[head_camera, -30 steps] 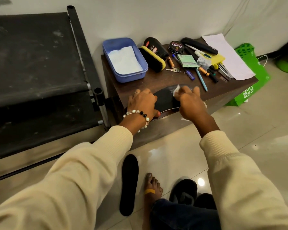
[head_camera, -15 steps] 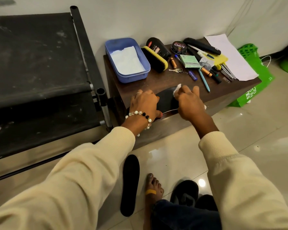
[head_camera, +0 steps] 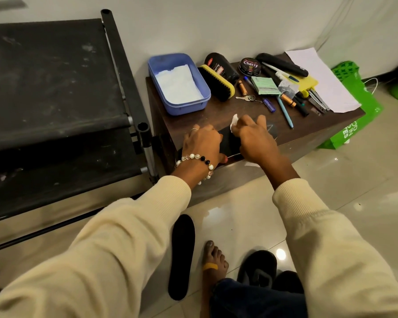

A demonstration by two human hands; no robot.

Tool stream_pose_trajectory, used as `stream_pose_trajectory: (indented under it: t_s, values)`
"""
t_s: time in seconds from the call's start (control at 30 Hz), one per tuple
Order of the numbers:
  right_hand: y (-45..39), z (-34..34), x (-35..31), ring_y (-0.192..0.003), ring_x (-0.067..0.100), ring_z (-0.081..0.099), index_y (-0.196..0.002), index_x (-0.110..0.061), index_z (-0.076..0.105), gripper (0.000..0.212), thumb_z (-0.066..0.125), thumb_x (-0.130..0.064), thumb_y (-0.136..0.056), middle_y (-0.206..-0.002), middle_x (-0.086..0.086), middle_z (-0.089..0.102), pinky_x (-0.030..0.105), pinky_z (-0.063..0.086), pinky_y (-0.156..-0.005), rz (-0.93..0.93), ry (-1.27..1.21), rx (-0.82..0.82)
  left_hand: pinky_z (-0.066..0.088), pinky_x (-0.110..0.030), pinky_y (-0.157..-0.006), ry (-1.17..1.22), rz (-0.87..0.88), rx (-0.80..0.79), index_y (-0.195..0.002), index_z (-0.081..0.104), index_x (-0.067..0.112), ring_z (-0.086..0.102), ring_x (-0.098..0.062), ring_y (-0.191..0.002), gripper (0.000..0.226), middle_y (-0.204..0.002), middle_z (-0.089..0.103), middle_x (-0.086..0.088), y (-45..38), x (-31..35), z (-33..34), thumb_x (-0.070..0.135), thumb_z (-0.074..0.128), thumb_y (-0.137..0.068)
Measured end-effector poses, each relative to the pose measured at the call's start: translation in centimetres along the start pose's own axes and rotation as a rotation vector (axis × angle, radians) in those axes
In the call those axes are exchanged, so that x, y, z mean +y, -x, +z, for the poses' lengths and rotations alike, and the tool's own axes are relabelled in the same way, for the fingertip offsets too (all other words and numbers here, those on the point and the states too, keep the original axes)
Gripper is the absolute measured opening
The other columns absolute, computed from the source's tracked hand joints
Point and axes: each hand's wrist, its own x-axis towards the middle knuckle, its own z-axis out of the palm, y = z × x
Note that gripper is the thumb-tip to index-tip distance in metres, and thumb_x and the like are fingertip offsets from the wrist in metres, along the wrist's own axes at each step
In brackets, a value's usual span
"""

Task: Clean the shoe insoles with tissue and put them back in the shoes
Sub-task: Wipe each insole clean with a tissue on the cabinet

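two hands work on a black insole at the near edge of a brown surface, centre of the frame.

i see the left hand (head_camera: 202,143) pressing flat-fingered on the insole (head_camera: 228,141), holding nothing. the right hand (head_camera: 254,136) has its grip curled round a white tissue (head_camera: 234,121), set against the insole. a second insole (head_camera: 182,255) lies on the floor at lower centre, beside a dark shoe (head_camera: 256,267). a blue tub (head_camera: 178,83) of tissues sits toward the upper centre on the surface (head_camera: 216,115).
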Motion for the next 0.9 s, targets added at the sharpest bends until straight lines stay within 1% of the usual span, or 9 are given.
stream_pose_trajectory:
  t_s: [0.1,0.2,0.27,0.4,0.5,0.57,0.63,0.8,0.9]
  values:
    - [0.0,0.1,1.3,-0.123,0.035,0.027,-0.141,-0.012,0.042,0.049,0.052,-0.009,-0.093,-0.139,0.011,0.032,0.042,0.042,-0.091,0.111,0.016,0.02,0.039,-0.039,-0.102,-0.013,0.002,-0.004,-0.136,0.052,0.022,0.038,-0.031,-0.124,0.058,-0.137,0.045,-0.003,0.1,0.0,0.0,0.047,0.065,-0.085]
    - [0.3,0.1,1.8,-0.124,0.035,0.027,-0.137,-0.008,0.048,0.043,0.053,-0.012,-0.094,-0.139,0.011,0.034,0.043,0.042,-0.092,0.217,0.019,0.013,0.039,-0.039,-0.103,-0.021,0.008,-0.003,-0.137,0.051,0.022,0.038,-0.031,-0.125,0.058,-0.138,0.045,-0.003,0.1,0.0,0.0,0.047,0.064,-0.086]
    - [0.1,0.0,0.9,-0.123,0.035,0.027,-0.135,-0.007,0.05,0.041,0.052,-0.01,-0.094,-0.139,0.011,0.034,0.043,0.042,-0.093,0.168,0.0,-0.005,0.039,-0.039,-0.102,-0.009,0.005,-0.001,-0.135,0.053,0.022,0.038,-0.031,-0.124,0.058,-0.137,0.046,-0.003,0.0,0.1,0.1,0.047,0.065,-0.085]
    - [-0.8,0.2,-0.3,-0.122,0.038,0.026,-0.14,-0.01,0.042,0.053,0.056,-0.005,-0.089,-0.14,0.011,0.03,0.045,0.043,-0.095,-0.026,0.021,-0.018,0.038,-0.036,-0.097,0.0,-0.002,0.006,-0.131,0.056,0.022,0.039,-0.03,-0.121,0.056,-0.134,0.048,-0.002,-0.1,0.0,0.0,0.048,0.067,-0.083]
    - [-0.7,0.2,1.2,-0.122,0.037,0.027,-0.143,-0.012,0.038,0.054,0.054,-0.007,-0.091,-0.141,0.012,0.03,0.045,0.044,-0.092,0.055,0.046,0.001,0.038,-0.037,-0.101,-0.017,0.005,-0.003,-0.136,0.052,0.021,0.038,-0.03,-0.124,0.059,-0.137,0.046,-0.003,0.1,0.0,0.0,0.048,0.064,-0.085]
    - [-0.3,0.1,2.1,-0.124,0.037,0.026,-0.142,-0.012,0.039,0.051,0.052,-0.01,-0.093,-0.141,0.012,0.03,0.043,0.043,-0.091,0.134,0.052,0.003,0.039,-0.038,-0.102,-0.021,0.006,-0.006,-0.138,0.05,0.021,0.038,-0.03,-0.125,0.06,-0.138,0.045,-0.003,0.1,-0.1,0.0,0.048,0.063,-0.086]
    - [0.0,-0.1,2.0,-0.124,0.037,0.026,-0.141,-0.01,0.041,0.047,0.049,-0.011,-0.095,-0.14,0.013,0.031,0.043,0.042,-0.092,0.161,0.046,-0.007,0.039,-0.039,-0.102,-0.016,0.003,-0.004,-0.137,0.051,0.022,0.038,-0.031,-0.125,0.059,-0.138,0.045,-0.003,0.1,-0.1,0.0,0.048,0.064,-0.085]
    - [-0.5,0.0,-0.8,-0.121,0.037,0.026,-0.141,-0.011,0.042,0.049,0.052,-0.009,-0.093,-0.14,0.011,0.03,0.043,0.042,-0.093,-0.062,0.036,-0.001,0.039,-0.036,-0.096,0.026,-0.01,0.016,-0.13,0.057,0.023,0.039,-0.03,-0.121,0.054,-0.131,0.049,-0.002,0.1,0.0,0.0,0.045,0.068,-0.082]
    - [-0.6,0.0,0.0,-0.123,0.037,0.025,-0.143,-0.012,0.039,0.051,0.051,-0.008,-0.093,-0.138,0.011,0.032,0.043,0.045,-0.089,-0.023,0.053,0.013,0.039,-0.037,-0.099,0.014,-0.009,0.007,-0.133,0.055,0.023,0.038,-0.03,-0.122,0.056,-0.134,0.047,-0.002,0.1,0.1,0.0,0.046,0.067,-0.084]
